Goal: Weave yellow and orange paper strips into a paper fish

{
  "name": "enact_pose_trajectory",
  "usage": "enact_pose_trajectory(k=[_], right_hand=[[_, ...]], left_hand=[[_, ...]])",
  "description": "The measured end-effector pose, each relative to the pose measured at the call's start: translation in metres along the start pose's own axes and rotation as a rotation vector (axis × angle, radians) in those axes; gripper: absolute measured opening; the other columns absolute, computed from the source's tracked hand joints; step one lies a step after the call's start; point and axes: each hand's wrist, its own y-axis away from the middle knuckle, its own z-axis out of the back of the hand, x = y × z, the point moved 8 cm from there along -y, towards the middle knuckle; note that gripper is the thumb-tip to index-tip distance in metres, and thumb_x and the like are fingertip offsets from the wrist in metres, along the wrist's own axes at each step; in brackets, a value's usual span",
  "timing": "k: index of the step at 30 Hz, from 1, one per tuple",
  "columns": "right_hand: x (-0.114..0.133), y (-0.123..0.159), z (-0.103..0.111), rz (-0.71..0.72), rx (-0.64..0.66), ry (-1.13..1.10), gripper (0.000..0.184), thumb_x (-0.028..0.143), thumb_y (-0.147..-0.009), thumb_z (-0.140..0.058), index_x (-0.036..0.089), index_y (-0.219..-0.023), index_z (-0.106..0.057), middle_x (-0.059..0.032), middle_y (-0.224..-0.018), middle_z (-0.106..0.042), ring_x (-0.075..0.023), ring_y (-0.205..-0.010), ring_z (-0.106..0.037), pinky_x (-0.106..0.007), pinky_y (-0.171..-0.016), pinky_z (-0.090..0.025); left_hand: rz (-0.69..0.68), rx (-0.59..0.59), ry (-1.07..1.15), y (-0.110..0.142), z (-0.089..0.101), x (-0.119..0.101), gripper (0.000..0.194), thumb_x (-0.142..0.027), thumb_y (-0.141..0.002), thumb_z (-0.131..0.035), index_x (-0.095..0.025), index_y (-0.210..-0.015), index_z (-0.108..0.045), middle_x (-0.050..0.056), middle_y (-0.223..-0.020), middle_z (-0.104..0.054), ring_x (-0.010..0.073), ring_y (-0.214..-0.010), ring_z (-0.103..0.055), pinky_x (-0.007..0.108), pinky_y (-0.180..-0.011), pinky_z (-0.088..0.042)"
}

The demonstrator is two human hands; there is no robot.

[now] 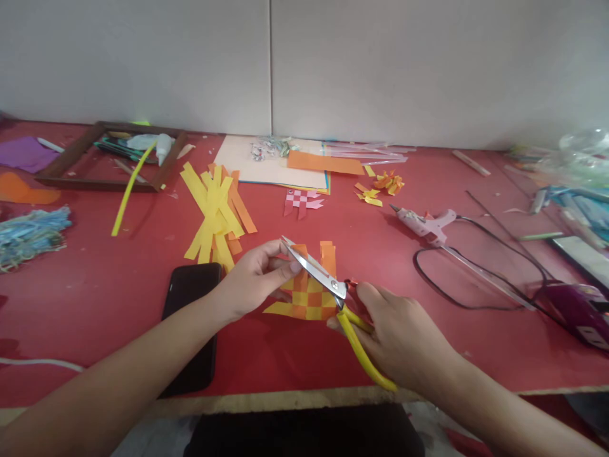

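My left hand point(259, 274) pinches the left edge of a woven mat of yellow and orange paper strips point(310, 298), held just above the red table point(118, 298). My right hand point(402, 339) grips yellow-handled scissors point(333, 289). Their steel blades are nearly closed and lie across the top of the mat, pointing up-left toward my left fingers. Loose orange strip ends point(327, 255) stick up from the mat behind the blades.
A black phone point(190, 317) lies under my left wrist. Loose yellow and orange strips point(216, 212) sit behind it. A glue gun point(425, 223) with its black cord lies to the right. A wooden frame point(102, 184), a paper stack point(271, 166) and scraps line the back.
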Motion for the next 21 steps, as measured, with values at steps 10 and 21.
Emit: enact_pose_trajectory(k=[10,21], right_hand=[[-0.015,-0.003,0.006,-0.089,-0.011,-0.279,0.046,0.062,-0.085,-0.050,0.023,-0.065,-0.034,0.0045,-0.051,-0.044,-0.0089,-0.042,-0.035,-0.024,-0.044,-0.023],[-0.030,-0.035,-0.023,-0.387,-0.079,-1.376,0.039,0.040,-0.067,-0.077,0.021,-0.077,-0.044,0.0078,-0.061,-0.052,-0.0046,-0.040,-0.040,-0.021,-0.040,-0.028]], left_hand=[[0.003,0.034,0.009,0.002,-0.004,-0.002,0.031,-0.044,-0.086,-0.066,-0.020,-0.083,-0.046,0.006,-0.095,-0.069,0.0189,-0.092,-0.065,0.024,-0.063,-0.055],[-0.108,-0.011,-0.135,0.002,-0.004,-0.010,0.023,-0.035,-0.084,-0.068,-0.018,-0.082,-0.053,-0.001,-0.079,-0.057,0.0119,-0.072,-0.056,0.023,-0.063,-0.045]])
